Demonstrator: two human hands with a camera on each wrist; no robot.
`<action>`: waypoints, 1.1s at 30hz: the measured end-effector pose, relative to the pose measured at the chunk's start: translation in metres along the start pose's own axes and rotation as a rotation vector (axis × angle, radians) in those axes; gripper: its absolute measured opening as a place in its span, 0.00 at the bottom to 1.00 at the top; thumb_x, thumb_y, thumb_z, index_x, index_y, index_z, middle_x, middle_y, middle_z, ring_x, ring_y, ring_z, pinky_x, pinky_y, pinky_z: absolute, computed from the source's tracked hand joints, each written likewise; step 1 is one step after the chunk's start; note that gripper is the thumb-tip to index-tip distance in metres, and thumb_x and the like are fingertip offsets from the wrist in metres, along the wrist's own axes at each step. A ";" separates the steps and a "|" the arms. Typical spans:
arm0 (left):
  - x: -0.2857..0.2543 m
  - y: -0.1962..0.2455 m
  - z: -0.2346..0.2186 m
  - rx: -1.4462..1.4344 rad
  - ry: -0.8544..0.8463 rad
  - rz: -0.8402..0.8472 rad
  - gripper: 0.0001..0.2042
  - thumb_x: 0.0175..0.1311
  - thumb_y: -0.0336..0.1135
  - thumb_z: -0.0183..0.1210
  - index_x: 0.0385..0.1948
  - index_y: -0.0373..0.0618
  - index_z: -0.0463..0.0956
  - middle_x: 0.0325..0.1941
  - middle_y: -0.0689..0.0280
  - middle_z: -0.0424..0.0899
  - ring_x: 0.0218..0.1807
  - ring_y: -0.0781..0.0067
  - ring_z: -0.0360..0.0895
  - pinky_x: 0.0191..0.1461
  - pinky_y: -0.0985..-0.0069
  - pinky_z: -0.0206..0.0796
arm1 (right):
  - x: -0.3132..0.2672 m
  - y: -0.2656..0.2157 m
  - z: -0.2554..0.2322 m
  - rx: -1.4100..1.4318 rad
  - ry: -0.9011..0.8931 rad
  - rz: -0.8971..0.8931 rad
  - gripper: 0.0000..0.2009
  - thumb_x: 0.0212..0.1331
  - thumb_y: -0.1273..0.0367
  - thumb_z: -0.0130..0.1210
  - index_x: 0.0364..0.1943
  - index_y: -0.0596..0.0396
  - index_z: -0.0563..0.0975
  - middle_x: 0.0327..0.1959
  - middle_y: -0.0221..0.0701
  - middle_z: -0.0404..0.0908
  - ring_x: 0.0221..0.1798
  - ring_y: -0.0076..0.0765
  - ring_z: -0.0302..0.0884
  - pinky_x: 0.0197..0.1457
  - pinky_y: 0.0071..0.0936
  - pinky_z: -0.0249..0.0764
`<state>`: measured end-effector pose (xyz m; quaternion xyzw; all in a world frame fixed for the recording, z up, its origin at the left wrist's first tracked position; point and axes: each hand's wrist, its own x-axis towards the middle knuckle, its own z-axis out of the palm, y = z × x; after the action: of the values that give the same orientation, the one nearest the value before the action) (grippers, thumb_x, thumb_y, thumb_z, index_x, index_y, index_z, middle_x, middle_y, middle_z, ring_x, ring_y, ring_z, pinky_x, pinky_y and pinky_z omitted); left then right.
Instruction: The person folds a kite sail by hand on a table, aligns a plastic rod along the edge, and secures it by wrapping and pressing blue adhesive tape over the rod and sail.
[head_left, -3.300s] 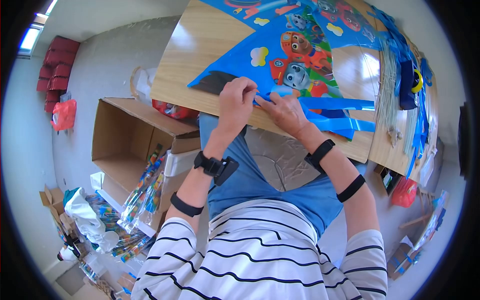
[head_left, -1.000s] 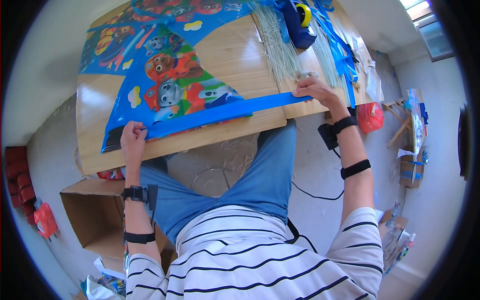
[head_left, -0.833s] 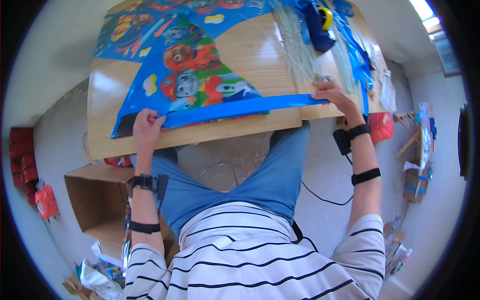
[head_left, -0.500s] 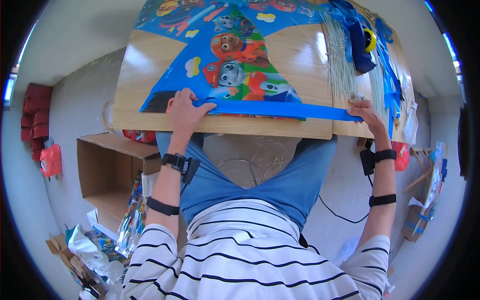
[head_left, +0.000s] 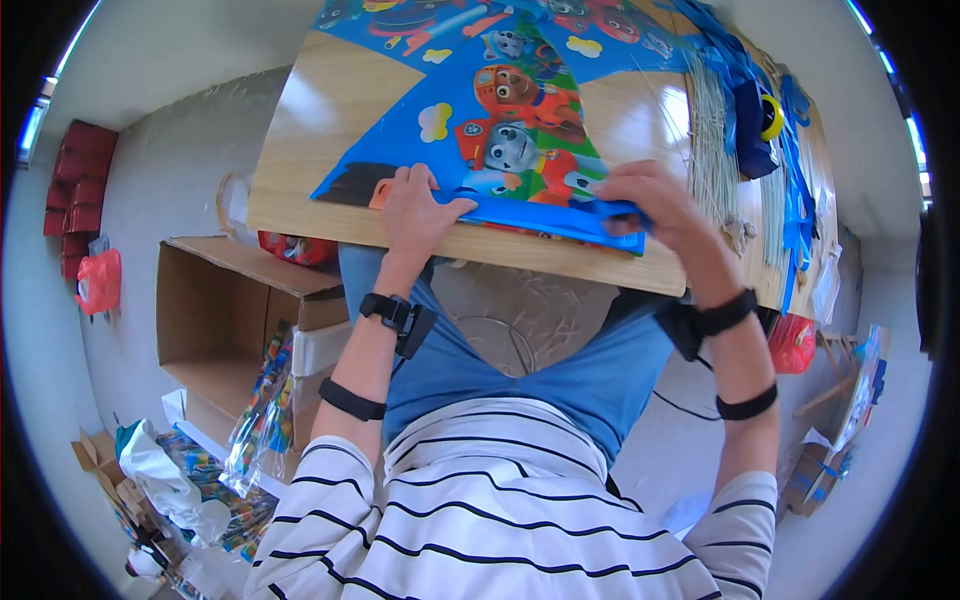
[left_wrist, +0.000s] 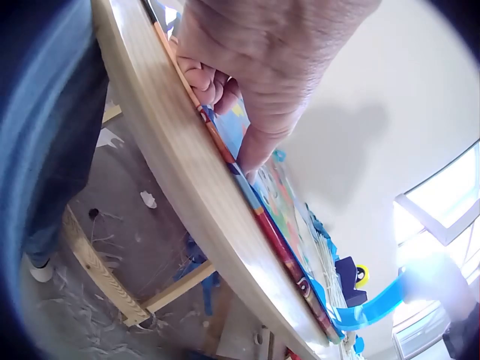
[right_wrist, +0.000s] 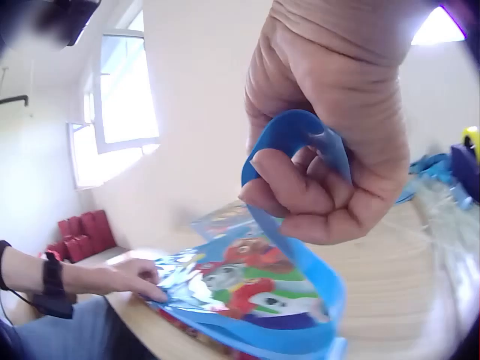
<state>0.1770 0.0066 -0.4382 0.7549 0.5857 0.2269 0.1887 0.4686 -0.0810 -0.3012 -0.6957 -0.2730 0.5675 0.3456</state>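
A shiny blue sheet (head_left: 515, 150) printed with cartoon dogs lies on the wooden table (head_left: 290, 140), its folded edge near the table's front. Along that edge runs a blue ribbon-like strip (head_left: 530, 214). My left hand (head_left: 415, 212) presses on the sheet's edge at the strip's left part, thumb stretched rightward; the left wrist view shows the thumb (left_wrist: 266, 142) down on the sheet. In my right hand (right_wrist: 330, 142) the strip's free end is gripped by curled fingers, looping around them and back down to the sheet's right corner.
Thin pale rods (head_left: 712, 150), a yellow tape roll (head_left: 771, 117) on a dark blue holder and more blue strips lie on the table's right. An open cardboard box (head_left: 215, 310) stands below left, with plastic-wrapped packs (head_left: 260, 400). Red bags (head_left: 790, 345) sit on the floor.
Earlier the strip was stretched straight between both hands. My left hand came down onto the sheet's edge; my right hand has moved left, bending the strip's free end back over the sheet's right corner.
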 end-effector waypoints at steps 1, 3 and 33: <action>0.000 0.001 0.000 -0.003 -0.004 -0.006 0.29 0.42 0.56 0.81 0.33 0.46 0.74 0.39 0.63 0.78 0.41 0.58 0.78 0.43 0.61 0.72 | 0.015 0.002 0.022 -0.014 -0.030 0.030 0.11 0.62 0.66 0.69 0.34 0.60 0.82 0.25 0.33 0.81 0.24 0.30 0.84 0.25 0.27 0.82; -0.001 0.000 0.000 -0.013 -0.003 -0.013 0.29 0.42 0.56 0.81 0.33 0.46 0.74 0.38 0.63 0.77 0.41 0.57 0.78 0.43 0.61 0.71 | 0.053 0.016 0.055 0.050 -0.206 0.135 0.11 0.62 0.66 0.69 0.36 0.60 0.81 0.27 0.36 0.83 0.25 0.32 0.86 0.25 0.28 0.83; 0.016 -0.037 -0.024 -0.410 -0.262 -0.018 0.16 0.57 0.43 0.70 0.36 0.38 0.88 0.42 0.53 0.86 0.46 0.54 0.84 0.51 0.63 0.72 | 0.086 0.051 0.109 0.132 -0.162 0.237 0.43 0.65 0.35 0.58 0.52 0.72 0.76 0.41 0.51 0.86 0.40 0.47 0.91 0.45 0.40 0.89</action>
<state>0.1372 0.0321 -0.4372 0.7185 0.5045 0.2397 0.4145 0.3795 -0.0269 -0.4061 -0.6508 -0.1780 0.6752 0.2980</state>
